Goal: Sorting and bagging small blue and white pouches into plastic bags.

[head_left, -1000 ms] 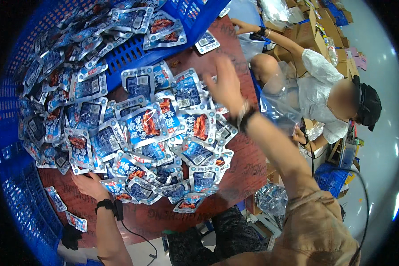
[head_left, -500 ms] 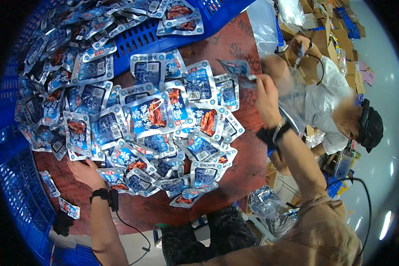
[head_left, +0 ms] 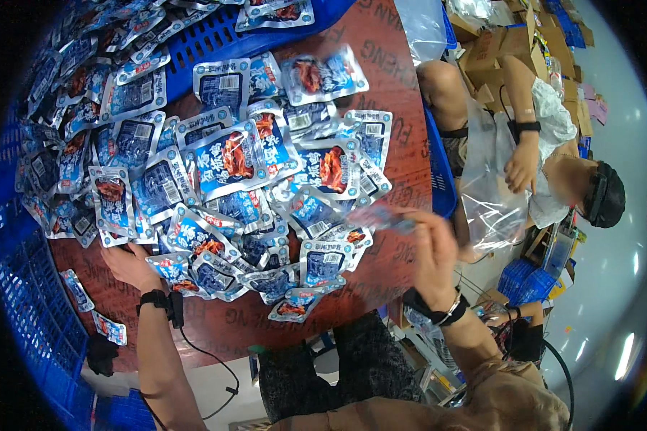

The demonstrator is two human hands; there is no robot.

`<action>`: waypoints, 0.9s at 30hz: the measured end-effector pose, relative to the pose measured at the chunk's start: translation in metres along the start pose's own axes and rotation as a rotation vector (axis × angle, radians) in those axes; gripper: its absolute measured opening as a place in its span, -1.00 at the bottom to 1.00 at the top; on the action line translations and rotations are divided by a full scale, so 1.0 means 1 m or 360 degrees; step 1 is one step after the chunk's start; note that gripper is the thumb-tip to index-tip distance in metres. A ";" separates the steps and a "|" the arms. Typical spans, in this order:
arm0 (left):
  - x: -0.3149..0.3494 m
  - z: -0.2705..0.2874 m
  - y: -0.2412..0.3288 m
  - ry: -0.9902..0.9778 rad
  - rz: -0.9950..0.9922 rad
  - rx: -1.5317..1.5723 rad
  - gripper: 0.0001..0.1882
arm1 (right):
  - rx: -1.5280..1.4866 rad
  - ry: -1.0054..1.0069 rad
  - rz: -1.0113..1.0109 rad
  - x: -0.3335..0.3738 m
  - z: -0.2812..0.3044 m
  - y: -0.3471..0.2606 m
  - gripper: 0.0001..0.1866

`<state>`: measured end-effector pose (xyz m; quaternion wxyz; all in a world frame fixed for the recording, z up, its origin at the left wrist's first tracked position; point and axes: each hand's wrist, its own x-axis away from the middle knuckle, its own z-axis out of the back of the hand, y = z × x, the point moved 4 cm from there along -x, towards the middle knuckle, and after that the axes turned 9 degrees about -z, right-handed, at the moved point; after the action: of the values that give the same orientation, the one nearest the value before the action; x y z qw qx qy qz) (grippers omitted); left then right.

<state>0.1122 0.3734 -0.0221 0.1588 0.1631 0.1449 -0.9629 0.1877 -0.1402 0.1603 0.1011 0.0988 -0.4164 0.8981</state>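
Observation:
A spread heap of blue-and-silver foil snack packets (head_left: 226,161) with pictures of reddish meat covers the red-brown tabletop (head_left: 366,287). My left hand (head_left: 131,267) rests at the near left edge of the heap, fingers stretched against the packets, their tips partly hidden. To the right of the heap, my right hand (head_left: 435,255) pinches a packet (head_left: 381,218) above the table; the packet is smeared by motion. One slightly blurred packet (head_left: 323,74) lies at the heap's far right edge.
Blue plastic baskets (head_left: 39,302) line the left, and a blue crate (head_left: 244,43) with more packets lies at the far side. Two loose packets (head_left: 110,329) lie near left. Across the table's right edge a co-worker (head_left: 553,136) handles a clear plastic bag (head_left: 489,194).
My right hand has come nearer to me from the far right, now with a packet at the heap's near right side. Another packet has appeared at the heap's far edge. My left hand barely moved.

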 end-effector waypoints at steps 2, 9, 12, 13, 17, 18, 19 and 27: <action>-0.001 -0.003 0.008 -0.0122 0.0078 0.0062 -0.54 | -0.0045 -0.0037 -0.0177 0.004 -0.011 0.007 -0.77; -0.006 0.009 0.019 -0.0169 0.0185 0.0076 -0.51 | 0.0187 0.0132 -0.0327 -0.013 -0.022 0.087 -0.65; -0.004 0.006 0.006 -0.0196 0.0182 0.0035 -0.47 | 0.0449 0.0255 -0.0216 -0.026 -0.037 0.124 -0.59; 0.003 -0.005 0.011 -0.0285 0.0232 0.0093 -0.44 | 0.0604 0.0315 -0.0152 -0.034 -0.041 0.143 -0.55; 0.001 -0.003 0.004 -0.0352 0.0241 0.0084 -0.42 | 0.0928 0.0440 -0.0181 -0.035 -0.078 0.153 -0.39; 0.000 -0.004 0.000 -0.0311 0.0218 0.0080 -0.42 | 0.0913 0.0489 -0.0158 -0.035 -0.081 0.154 -0.38; 0.003 -0.007 0.005 -0.0314 0.0210 0.0107 -0.43 | 0.0926 0.0499 -0.0174 -0.033 -0.080 0.160 -0.38; 0.009 -0.019 0.004 -0.0271 0.0150 0.0031 -0.49 | 0.0947 0.0447 -0.0221 -0.036 -0.073 0.162 -0.38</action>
<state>0.1111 0.3738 -0.0434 0.2143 0.0889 0.1137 -0.9661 0.1725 -0.1906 -0.0133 0.1852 0.0274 -0.1103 0.9761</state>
